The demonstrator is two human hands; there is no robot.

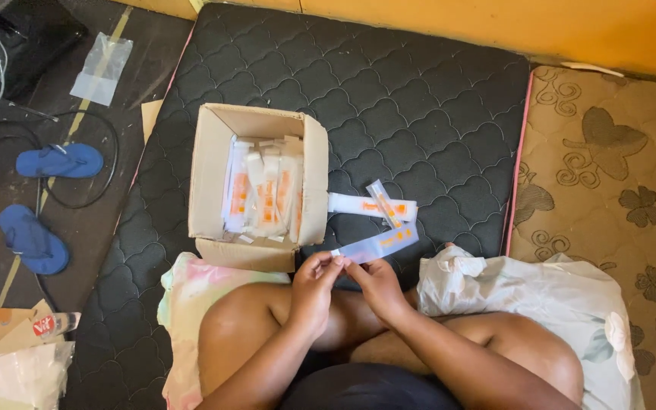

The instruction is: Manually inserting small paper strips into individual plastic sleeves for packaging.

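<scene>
A long clear sachet with orange marks (377, 244) is held just above the person's lap, its near end pinched between the left hand (314, 287) and the right hand (377, 285). Two more sachets (377, 205) lie on the black mattress (419, 99), beside an open cardboard box (210, 178) of them; handling appears underway, needing a steady two-handed pinch

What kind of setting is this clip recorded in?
Probably a room in a home, worked at floor level: a black quilted mattress beside a brown floral one, and blue flip-flops on the floor.
</scene>
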